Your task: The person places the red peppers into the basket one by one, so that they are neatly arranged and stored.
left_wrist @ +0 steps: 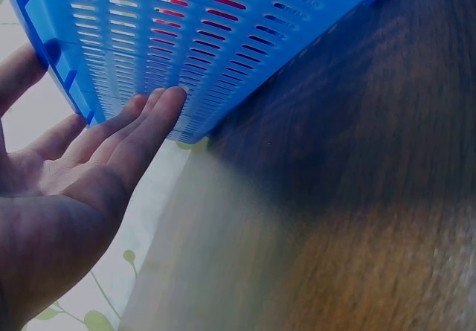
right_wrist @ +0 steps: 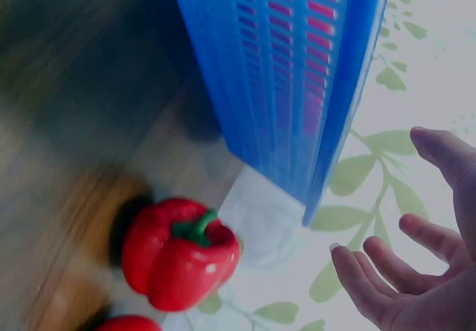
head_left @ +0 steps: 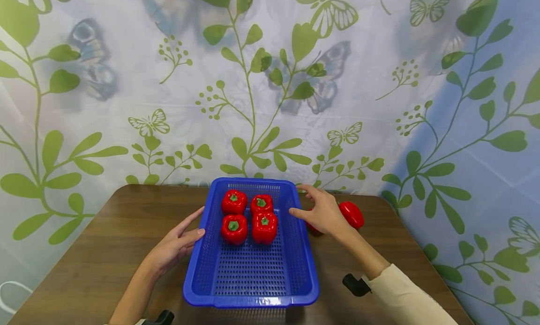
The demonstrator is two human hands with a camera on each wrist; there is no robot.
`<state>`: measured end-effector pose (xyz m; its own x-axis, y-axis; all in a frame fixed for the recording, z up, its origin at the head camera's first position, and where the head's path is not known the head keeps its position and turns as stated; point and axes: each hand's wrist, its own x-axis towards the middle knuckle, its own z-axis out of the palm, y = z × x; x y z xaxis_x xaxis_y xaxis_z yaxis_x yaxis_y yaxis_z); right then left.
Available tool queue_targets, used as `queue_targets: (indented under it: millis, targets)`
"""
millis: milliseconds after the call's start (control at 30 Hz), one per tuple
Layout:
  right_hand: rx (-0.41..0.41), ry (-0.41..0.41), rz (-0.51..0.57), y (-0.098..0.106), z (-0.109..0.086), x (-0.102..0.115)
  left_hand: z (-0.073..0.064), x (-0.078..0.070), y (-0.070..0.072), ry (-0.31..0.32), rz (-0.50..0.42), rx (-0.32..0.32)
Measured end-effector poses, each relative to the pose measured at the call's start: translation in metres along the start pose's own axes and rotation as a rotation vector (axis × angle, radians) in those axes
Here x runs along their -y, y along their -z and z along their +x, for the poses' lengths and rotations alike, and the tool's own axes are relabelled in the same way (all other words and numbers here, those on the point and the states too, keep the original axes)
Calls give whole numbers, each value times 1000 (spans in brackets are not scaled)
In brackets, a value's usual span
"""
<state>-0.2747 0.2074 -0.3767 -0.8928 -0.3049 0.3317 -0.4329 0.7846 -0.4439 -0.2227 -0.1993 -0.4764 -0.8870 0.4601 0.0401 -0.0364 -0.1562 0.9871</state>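
A blue plastic basket (head_left: 253, 299) with slotted walls is in the middle of the head view. Several red bell peppers (head_left: 264, 227) with green stems stand together inside, toward its far end. My left hand (head_left: 175, 245) is at the basket's left side. In the left wrist view its thumb meets the rim, and its nearly straight fingers (left_wrist: 152, 126) lie along the outer wall. My right hand (head_left: 322, 212) hovers by the far right corner, fingers spread. The right wrist view shows a gap between these fingers (right_wrist: 364, 279) and the basket wall (right_wrist: 275, 71).
On the wooden table (head_left: 105, 250), right of the basket, lies a red bell pepper (head_left: 351, 215); another (head_left: 314, 229) is partly hidden behind my right hand. A leaf-and-butterfly patterned curtain (head_left: 177, 81) hangs behind the table and along its right side.
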Motion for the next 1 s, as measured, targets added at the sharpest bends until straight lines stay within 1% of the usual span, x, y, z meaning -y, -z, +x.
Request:
queue_targets:
  millis: [200,367,500,733,1000]
  targets:
    - [-37,-62,-9,15,0,-16,0,-1,-1,7,-1,-5]
    - [-72,-90,-20,26,-2,-29,0,-2,-1,13,1,-12]
    - [-79,-125,-23,33,-5,-39,0,-2,-1,17,3,-16]
    - [-96,-187,-43,40,-9,-63,0,-2,-1,21,1,-22]
    - [-102,-283,-40,43,-13,-92,0,-3,0,22,9,-23]
